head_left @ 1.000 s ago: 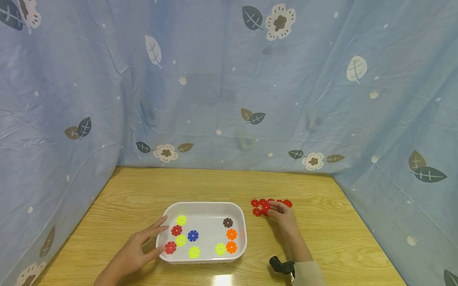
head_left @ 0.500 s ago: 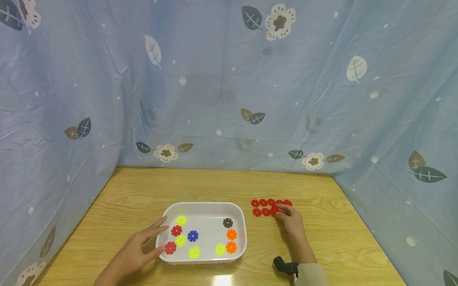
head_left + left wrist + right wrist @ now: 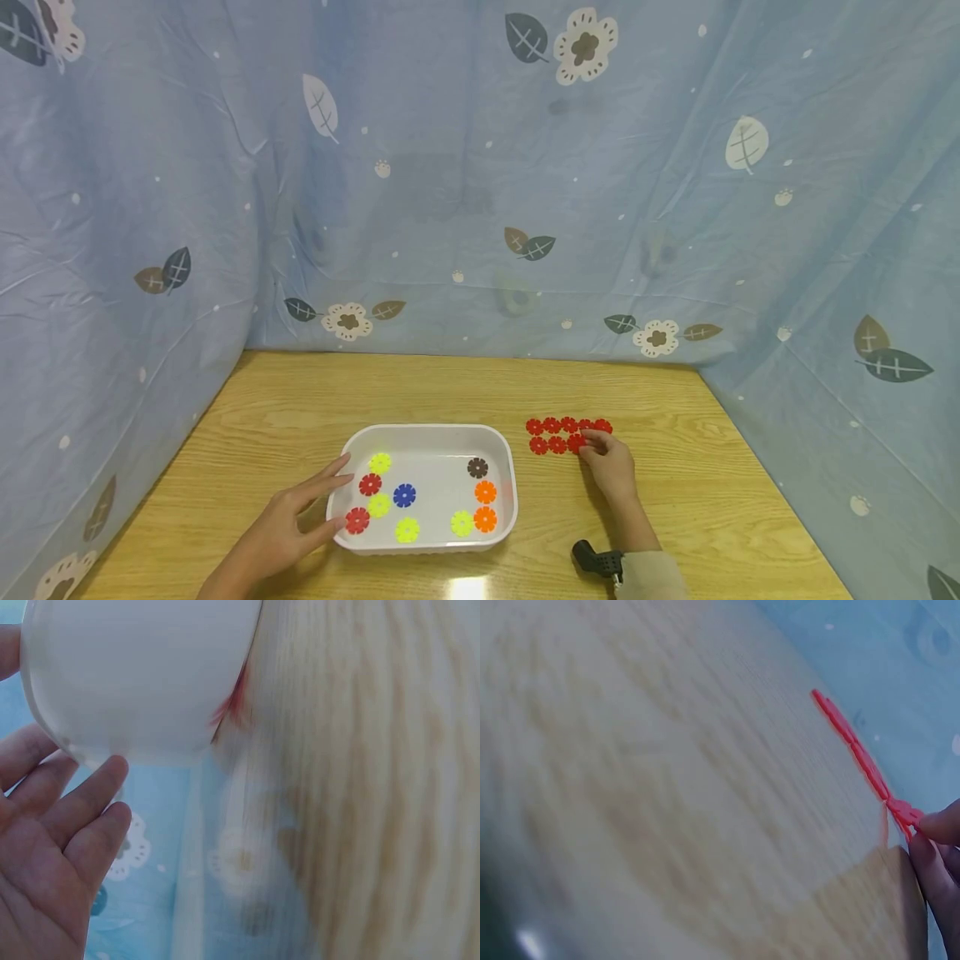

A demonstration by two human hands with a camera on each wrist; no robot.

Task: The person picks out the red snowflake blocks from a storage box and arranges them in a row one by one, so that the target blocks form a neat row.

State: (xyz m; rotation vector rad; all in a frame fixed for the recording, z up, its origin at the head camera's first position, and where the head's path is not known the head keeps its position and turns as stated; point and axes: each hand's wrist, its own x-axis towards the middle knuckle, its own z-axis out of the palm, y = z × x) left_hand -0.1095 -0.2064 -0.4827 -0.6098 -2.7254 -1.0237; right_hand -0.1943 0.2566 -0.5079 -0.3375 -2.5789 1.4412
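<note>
Head view, left to right: left hand, fingers straight, steadying smooth white plastic tray of flat, notched flower discs; beyond, right hand pinching last piece of red plastic flower-disc grid on glossy wood-grain table. Likely risk: sideways nudge scattering light, loosely laid discs.

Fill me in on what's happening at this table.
A person is laying red flower-shaped discs in two rows on the wooden table. The right hand pinches the disc at the rows' right end. The left hand rests with straight fingers against a white tray holding yellow, red, orange, blue and brown discs.
</note>
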